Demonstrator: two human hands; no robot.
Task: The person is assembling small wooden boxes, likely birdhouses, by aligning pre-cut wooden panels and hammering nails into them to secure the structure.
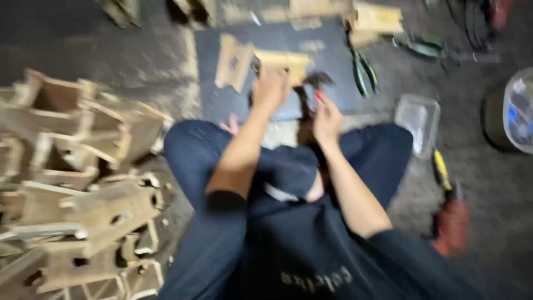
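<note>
I sit cross-legged on the floor, and the picture is blurred by motion. My left hand [270, 89] grips a flat wooden piece [283, 61] held over a dark mat [277, 72]. My right hand [326, 118] is closed around the handle of a hammer [312, 83], whose dark head sits just right of the wooden piece. A second cut-out wooden piece [233, 62] lies on the mat to the left of my left hand.
A heap of assembled wooden frames [78, 183] fills the left side. Green-handled pliers [363, 72] lie on the mat's right edge, a clear plastic box [417, 119] beyond. A yellow-handled tool [441, 169] and a red power tool [451, 225] lie to my right.
</note>
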